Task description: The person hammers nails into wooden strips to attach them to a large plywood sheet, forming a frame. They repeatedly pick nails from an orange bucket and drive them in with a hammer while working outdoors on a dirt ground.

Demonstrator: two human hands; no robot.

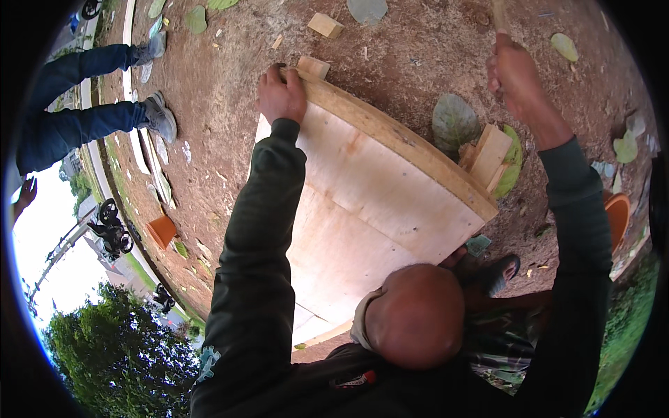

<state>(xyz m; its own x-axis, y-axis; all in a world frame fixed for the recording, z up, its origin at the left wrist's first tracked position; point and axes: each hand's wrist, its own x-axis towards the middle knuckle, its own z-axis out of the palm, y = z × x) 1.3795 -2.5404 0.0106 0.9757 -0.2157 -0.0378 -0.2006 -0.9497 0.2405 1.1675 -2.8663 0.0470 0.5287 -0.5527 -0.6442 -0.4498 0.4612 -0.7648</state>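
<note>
Left hand (281, 94) clamps top corner of plywood panel (369, 202), propped on bare dirt (223, 139). Right hand (514, 73) clenched on wooden handle (499, 15), raised. Step: likely nailing frame edge. Next calls for steady panel, aimed strike.

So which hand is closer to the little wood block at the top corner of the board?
Left. The left hand grips the plywood board beside the small wooden block; the right hand is raised far off, holding a wooden handle.

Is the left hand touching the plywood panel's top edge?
Touching: the head view shows the left hand with fingers curled over the wooden batten along the plywood panel at its upper corner.
</note>
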